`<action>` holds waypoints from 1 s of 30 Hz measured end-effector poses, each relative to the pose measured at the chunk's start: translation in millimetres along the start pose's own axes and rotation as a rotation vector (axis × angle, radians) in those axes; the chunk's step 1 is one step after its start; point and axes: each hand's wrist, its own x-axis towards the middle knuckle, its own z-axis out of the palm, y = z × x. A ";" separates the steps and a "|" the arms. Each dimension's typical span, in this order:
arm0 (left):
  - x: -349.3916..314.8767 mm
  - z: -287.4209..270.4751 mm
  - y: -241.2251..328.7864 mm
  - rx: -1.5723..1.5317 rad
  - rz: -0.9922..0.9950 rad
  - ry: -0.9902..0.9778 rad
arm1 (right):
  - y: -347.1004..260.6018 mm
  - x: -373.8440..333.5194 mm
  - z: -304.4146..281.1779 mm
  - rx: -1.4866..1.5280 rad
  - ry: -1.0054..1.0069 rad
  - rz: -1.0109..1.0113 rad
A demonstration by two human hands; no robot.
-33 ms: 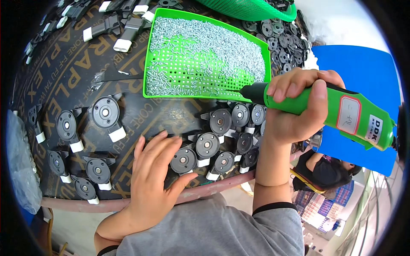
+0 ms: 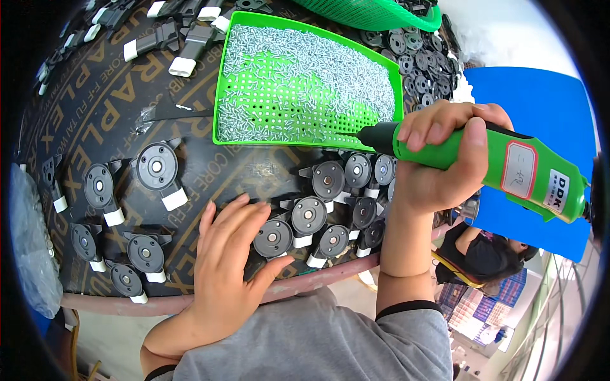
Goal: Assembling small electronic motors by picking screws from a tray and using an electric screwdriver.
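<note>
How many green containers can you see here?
2. The tray of screws in the middle, with the power driver in your right hand reaching over its near right corner, and the mesh basket behind it, cut off by the top edge. Others may be hidden.

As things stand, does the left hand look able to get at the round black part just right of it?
Probably yes: the left hand looks empty, the round black part lies close beside its fingers, and nothing seems to cover it. Neighbouring parts sit on the far side.
</note>
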 end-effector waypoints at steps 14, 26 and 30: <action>-1.1 -0.3 -0.5 0.009 0.004 0.059 | -79.5 -42.1 36.6 0.225 -0.365 -0.117; -4.5 -0.8 -2.3 -0.026 0.023 0.061 | -57.5 -60.0 48.9 0.211 -0.603 -0.028; -2.9 -0.8 0.5 -0.017 0.035 0.063 | -59.7 -56.6 48.7 0.213 -0.628 -0.033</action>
